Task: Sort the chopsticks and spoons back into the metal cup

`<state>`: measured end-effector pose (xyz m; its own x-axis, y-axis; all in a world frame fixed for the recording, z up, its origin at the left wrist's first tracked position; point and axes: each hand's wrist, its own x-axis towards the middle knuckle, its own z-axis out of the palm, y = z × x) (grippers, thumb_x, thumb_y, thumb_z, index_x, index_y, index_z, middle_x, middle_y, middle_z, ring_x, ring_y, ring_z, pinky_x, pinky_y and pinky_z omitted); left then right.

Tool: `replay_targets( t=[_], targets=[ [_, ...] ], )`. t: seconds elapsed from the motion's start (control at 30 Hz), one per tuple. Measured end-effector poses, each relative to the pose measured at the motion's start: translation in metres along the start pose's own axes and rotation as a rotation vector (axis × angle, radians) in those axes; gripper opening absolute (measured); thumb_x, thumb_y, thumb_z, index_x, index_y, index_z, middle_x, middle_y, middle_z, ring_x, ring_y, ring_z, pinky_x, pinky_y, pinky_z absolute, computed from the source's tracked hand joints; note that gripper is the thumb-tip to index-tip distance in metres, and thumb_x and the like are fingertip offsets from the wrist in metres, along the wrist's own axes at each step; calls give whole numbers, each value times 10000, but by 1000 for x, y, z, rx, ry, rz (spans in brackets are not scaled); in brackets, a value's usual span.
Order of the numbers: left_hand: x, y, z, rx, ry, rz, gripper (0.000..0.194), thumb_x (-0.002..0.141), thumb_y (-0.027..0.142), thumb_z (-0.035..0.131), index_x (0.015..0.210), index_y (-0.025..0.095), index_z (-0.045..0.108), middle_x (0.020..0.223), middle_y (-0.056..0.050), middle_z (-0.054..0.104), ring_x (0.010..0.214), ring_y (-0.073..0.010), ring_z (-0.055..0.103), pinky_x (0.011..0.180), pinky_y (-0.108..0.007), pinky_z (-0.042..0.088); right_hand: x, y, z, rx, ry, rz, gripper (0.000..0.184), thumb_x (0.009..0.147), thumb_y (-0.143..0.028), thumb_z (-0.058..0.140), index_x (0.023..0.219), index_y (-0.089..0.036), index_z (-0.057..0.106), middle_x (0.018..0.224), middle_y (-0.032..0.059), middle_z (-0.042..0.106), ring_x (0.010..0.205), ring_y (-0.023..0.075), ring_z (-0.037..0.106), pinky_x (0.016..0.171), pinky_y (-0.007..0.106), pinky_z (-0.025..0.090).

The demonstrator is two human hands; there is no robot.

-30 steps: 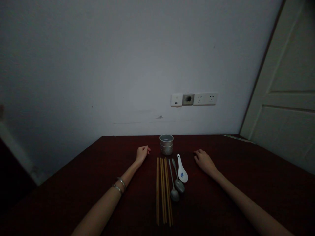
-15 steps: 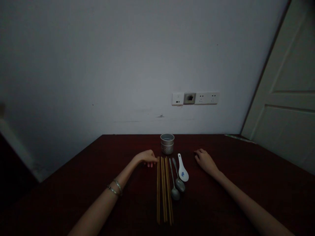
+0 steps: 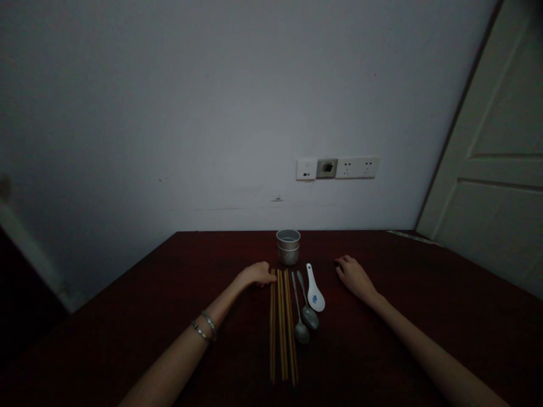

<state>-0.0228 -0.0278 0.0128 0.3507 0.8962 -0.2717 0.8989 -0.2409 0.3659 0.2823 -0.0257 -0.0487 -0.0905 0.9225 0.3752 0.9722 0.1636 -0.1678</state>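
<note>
At the leftmost chopsticks (image 3: 272, 333), left fingers (image 3: 270, 277) bent, hold unclear; on the table (image 3: 382, 362), right fingers (image 3: 348, 262) loosely open, empty.

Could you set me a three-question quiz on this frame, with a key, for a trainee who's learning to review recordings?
1. Multiple choice: at which part of the chopsticks is the left hand?
A. The ends nearest the wearer
B. The middle
C. The ends farthest from the wearer
2. True or false: the right hand lies on the table, apart from the white spoon.
3. Fill in the number: ___ metal spoons lie between the chopsticks and the white spoon.

Key: 1. C; 2. True; 3. Two.
</note>
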Motion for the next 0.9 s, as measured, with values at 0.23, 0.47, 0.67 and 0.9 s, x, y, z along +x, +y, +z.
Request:
replay_targets(
  t=[0.23, 0.47, 0.67, 0.9],
  targets=[
    [-7, 13, 2, 29, 85, -80, 289, 605, 314, 523, 362, 168, 470, 340, -15, 447, 447, -159, 508, 509, -258, 398, -2, -2, -3, -6, 7, -3, 351, 804, -180, 383, 1070, -72, 585, 1043, 155, 564, 964, 230, 516, 866, 312, 374],
    [-4, 11, 8, 67, 174, -72, 243, 599, 382, 521, 533, 152, 562, 563, -73, 590, 601, -203, 582, 508, -246, 395, -1, -2, -2, 13, 8, -1, 347, 803, -169, 383, 1067, -73, 587, 1033, 161, 570, 970, 231, 513, 873, 320, 364],
    [-1, 12, 14, 68, 249, -93, 289, 598, 397, 522, 624, 121, 606, 660, -135, 623, 653, -234, 598, 489, -245, 384, -1, -2, -2, 11, 12, -5, 347, 804, -178, 390, 1070, -67, 583, 1028, 162, 566, 974, 229, 514, 875, 312, 367],
    [-7, 16, -4, -40, 349, -74, 275, 616, 367, 514, 494, 124, 556, 496, -55, 536, 503, -149, 517, 442, -218, 301, -2, -1, -3, 76, 20, 23, 337, 784, -171, 403, 1045, -80, 595, 1038, 153, 576, 975, 230, 528, 879, 318, 380]
  ],
)
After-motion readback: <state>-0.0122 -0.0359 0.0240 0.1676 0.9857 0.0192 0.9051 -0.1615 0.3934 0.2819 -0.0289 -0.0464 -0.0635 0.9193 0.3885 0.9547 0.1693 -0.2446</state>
